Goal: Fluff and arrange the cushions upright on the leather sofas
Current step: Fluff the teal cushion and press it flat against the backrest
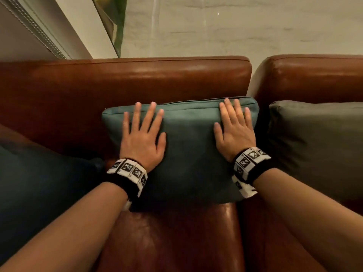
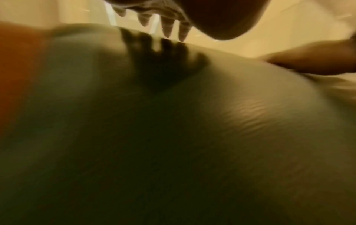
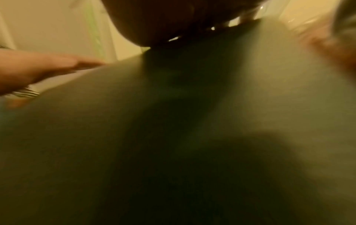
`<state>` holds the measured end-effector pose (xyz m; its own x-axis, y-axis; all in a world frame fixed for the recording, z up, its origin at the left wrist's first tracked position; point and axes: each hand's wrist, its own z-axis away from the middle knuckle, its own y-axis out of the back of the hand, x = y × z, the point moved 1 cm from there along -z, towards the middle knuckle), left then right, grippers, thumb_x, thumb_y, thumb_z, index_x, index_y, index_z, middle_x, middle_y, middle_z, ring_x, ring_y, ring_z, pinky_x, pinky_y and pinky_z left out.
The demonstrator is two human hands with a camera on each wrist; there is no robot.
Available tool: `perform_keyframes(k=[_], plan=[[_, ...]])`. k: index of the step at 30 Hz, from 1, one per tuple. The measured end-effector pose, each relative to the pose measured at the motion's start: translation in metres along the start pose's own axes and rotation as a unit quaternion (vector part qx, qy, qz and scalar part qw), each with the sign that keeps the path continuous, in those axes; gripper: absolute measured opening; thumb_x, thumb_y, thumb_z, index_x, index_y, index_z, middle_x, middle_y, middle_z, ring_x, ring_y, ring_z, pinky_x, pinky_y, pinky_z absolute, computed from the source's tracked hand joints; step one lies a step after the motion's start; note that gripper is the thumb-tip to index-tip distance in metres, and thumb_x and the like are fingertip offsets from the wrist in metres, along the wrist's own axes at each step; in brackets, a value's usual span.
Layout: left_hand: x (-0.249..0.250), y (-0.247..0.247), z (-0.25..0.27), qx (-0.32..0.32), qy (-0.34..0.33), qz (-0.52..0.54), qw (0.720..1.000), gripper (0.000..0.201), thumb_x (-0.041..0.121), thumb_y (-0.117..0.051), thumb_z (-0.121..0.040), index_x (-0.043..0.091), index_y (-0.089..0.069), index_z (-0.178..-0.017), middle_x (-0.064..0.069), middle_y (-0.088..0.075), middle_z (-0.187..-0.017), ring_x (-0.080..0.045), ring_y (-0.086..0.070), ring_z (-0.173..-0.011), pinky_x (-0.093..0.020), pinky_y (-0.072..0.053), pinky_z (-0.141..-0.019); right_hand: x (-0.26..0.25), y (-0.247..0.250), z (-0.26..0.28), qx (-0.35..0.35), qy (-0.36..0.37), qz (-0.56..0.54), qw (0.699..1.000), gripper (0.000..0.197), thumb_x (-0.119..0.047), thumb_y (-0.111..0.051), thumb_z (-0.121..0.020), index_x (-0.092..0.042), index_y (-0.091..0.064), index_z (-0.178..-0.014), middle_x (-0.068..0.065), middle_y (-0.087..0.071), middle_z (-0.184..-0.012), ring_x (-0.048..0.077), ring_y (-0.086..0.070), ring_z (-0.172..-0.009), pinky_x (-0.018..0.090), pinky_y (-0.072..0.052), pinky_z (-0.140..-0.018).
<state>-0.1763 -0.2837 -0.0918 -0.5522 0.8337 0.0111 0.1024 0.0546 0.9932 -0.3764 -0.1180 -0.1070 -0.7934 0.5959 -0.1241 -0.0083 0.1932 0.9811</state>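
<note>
A teal cushion (image 1: 188, 150) leans upright against the back of the brown leather sofa (image 1: 137, 79). My left hand (image 1: 142, 134) lies flat on its left half with fingers spread. My right hand (image 1: 233, 126) lies flat on its right half, fingertips near the top seam. In the left wrist view the teal cushion (image 2: 173, 129) fills the frame, blurred, with my left hand's fingertips (image 2: 167, 29) just above the fabric. The right wrist view is blurred too, showing the teal cushion (image 3: 173, 121) and my left hand (image 3: 38, 68) at the left edge.
A grey-green cushion (image 1: 318, 146) stands upright on the neighbouring leather sofa (image 1: 314, 75) at the right. A dark blue cushion (image 1: 39, 185) sits on the left of the seat. Behind the sofas are a pale wall and a framed glass panel (image 1: 112, 22).
</note>
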Motion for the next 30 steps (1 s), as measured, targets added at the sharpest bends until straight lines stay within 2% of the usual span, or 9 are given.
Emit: perform_keyframes(k=[4,9,11,13,16,18,20,26,30], plan=[[0.023,-0.008,-0.021,-0.046,-0.11,-0.007,0.993,0.057,0.044,-0.032,-0.097,0.031,-0.03,-0.153,0.007,-0.032,-0.16,-0.027,-0.027,-0.149,-0.05,-0.015,-0.121,-0.038,-0.012,0.015,-0.022,0.145,0.023,0.989,0.058,-0.042,-0.035,-0.098,-0.022,-0.031,-0.152,0.0,-0.028,-0.16,0.023,-0.019,-0.15,0.047,-0.011,-0.121],[-0.048,-0.002,-0.034,-0.074,0.02,-0.029,0.997,0.059,0.053,-0.019,-0.097,0.034,-0.027,-0.152,0.004,-0.034,-0.159,-0.035,-0.027,-0.148,-0.057,-0.011,-0.12,0.038,0.001,-0.003,-0.022,-0.041,0.028,0.999,0.059,-0.045,-0.025,-0.099,-0.023,-0.023,-0.154,0.002,-0.02,-0.163,0.019,-0.012,-0.151,0.048,-0.005,-0.122],[-0.052,0.0,-0.036,-0.083,0.026,-0.044,0.995,0.061,0.054,-0.015,-0.097,0.033,-0.027,-0.153,0.003,-0.035,-0.159,-0.034,-0.026,-0.148,-0.057,-0.01,-0.12,0.022,0.007,-0.001,0.004,-0.03,0.023,0.999,0.062,-0.042,-0.027,-0.098,-0.016,-0.024,-0.154,0.007,-0.021,-0.162,0.024,-0.012,-0.151,0.049,-0.005,-0.121],[-0.048,-0.001,-0.038,-0.087,0.026,-0.044,0.995,0.06,0.053,-0.015,-0.098,0.031,-0.028,-0.153,0.001,-0.035,-0.159,-0.033,-0.027,-0.148,-0.057,-0.012,-0.12,-0.024,0.0,0.019,0.028,0.09,-0.002,0.995,0.062,-0.041,-0.038,-0.096,-0.017,-0.028,-0.152,0.008,-0.026,-0.161,0.028,-0.016,-0.15,0.049,-0.006,-0.121],[-0.046,-0.004,-0.035,-0.072,0.033,-0.032,0.996,0.059,0.052,-0.017,-0.099,0.03,-0.028,-0.153,0.001,-0.035,-0.158,-0.034,-0.028,-0.147,-0.058,-0.013,-0.119,-0.095,-0.035,0.082,-0.006,0.346,0.0,0.938,0.057,-0.04,-0.038,-0.099,-0.024,-0.03,-0.152,0.003,-0.027,-0.16,0.025,-0.018,-0.15,0.048,-0.011,-0.122],[-0.05,-0.004,-0.032,-0.062,0.044,-0.024,0.997,0.056,0.05,-0.019,-0.101,0.031,-0.026,-0.153,-0.001,-0.033,-0.16,-0.033,-0.026,-0.148,-0.057,-0.012,-0.119,-0.098,-0.059,0.104,-0.027,0.384,0.042,0.922,0.054,-0.04,-0.036,-0.101,-0.027,-0.029,-0.153,-0.001,-0.025,-0.161,0.021,-0.017,-0.15,0.044,-0.01,-0.122],[-0.058,-0.005,-0.03,-0.057,0.065,-0.019,0.996,0.055,0.05,-0.018,-0.102,0.032,-0.022,-0.154,-0.001,-0.029,-0.161,-0.032,-0.022,-0.149,-0.055,-0.01,-0.121,-0.068,-0.066,0.095,0.003,0.339,0.061,0.939,0.054,-0.044,-0.038,-0.101,-0.031,-0.029,-0.152,-0.004,-0.024,-0.16,0.02,-0.019,-0.149,0.04,-0.01,-0.122],[-0.04,-0.001,-0.017,0.027,0.134,0.005,0.991,0.058,0.042,-0.026,-0.102,0.024,-0.019,-0.156,-0.004,-0.016,-0.165,-0.036,-0.006,-0.153,-0.058,-0.004,-0.122,0.04,-0.031,0.072,0.035,-0.008,0.015,0.999,0.066,-0.046,-0.033,-0.097,-0.026,-0.011,-0.156,0.005,-0.007,-0.164,0.02,0.004,-0.151,0.047,-0.003,-0.122],[0.066,-0.008,0.023,0.063,-0.038,0.065,0.995,0.068,0.043,-0.037,-0.097,0.021,-0.014,-0.157,-0.002,-0.011,-0.165,-0.036,-0.007,-0.153,-0.051,-0.002,-0.124,0.004,-0.022,0.053,0.055,0.078,-0.014,0.995,0.062,-0.039,-0.032,-0.099,-0.017,-0.018,-0.155,0.003,-0.011,-0.162,0.023,-0.004,-0.151,0.047,-0.006,-0.122]])
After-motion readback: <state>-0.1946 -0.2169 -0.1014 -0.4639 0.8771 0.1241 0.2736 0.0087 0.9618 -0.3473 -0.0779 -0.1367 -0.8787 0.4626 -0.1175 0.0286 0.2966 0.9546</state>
